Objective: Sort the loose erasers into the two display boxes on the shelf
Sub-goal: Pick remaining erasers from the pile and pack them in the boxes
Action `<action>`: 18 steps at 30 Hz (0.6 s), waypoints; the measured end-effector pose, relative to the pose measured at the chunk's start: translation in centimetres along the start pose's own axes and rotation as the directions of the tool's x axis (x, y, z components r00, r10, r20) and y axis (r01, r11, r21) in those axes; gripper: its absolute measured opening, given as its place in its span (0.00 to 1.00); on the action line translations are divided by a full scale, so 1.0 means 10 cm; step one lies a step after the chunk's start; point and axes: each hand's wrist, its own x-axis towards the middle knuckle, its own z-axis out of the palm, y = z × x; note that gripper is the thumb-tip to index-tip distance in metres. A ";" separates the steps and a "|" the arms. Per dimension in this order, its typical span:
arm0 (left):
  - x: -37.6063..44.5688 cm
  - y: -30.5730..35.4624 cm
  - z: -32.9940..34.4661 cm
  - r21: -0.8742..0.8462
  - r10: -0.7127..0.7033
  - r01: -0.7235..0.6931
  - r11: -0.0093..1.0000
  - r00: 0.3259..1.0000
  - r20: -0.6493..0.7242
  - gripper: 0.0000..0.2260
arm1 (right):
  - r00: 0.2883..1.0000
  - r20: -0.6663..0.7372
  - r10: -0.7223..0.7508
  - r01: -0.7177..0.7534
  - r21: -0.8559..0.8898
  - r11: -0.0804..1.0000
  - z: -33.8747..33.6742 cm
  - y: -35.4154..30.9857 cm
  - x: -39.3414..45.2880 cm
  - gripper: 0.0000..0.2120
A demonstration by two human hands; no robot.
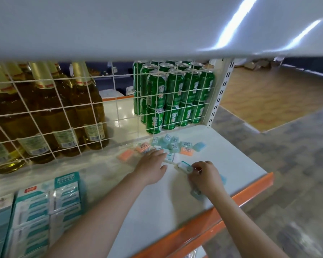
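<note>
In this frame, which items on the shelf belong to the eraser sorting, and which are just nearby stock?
Part of the job:
loose erasers heaped by the wire grid
eraser pinched in the right hand
left hand reaching flat toward the heap

Just nearby:
green cans
bottles
teal packets

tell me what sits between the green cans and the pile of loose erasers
In the head view, a white wire grid panel stands between the green cans and the loose erasers; the erasers lie on the white shelf just in front of it.
</note>
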 end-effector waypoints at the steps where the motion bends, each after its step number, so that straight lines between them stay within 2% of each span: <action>1: 0.02 0.01 0.01 0.024 -0.002 0.001 1.000 1.000 0.029 0.23 | 1.000 -0.001 0.000 0.000 0.007 1.000 -0.01 0.01 0.00 0.14; 4: 0.06 0.02 0.04 0.086 -0.011 0.003 0.996 0.996 0.091 0.24 | 1.000 -0.004 -0.024 0.024 0.033 0.999 -0.03 0.06 0.01 0.13; 9: 0.09 0.04 0.02 0.126 0.043 -0.047 0.991 0.999 0.031 0.20 | 0.998 -0.017 -0.059 0.060 0.060 0.996 -0.06 0.11 0.01 0.14; 13: 0.00 0.04 0.04 0.082 0.068 -0.064 0.995 0.996 -0.049 0.15 | 0.993 -0.034 -0.109 0.111 0.072 0.991 -0.06 0.10 0.00 0.15; 18: -0.17 -0.01 0.05 -0.027 0.008 -0.011 1.000 0.994 -0.111 0.11 | 0.989 -0.074 -0.125 0.134 0.129 0.983 -0.03 0.05 -0.04 0.14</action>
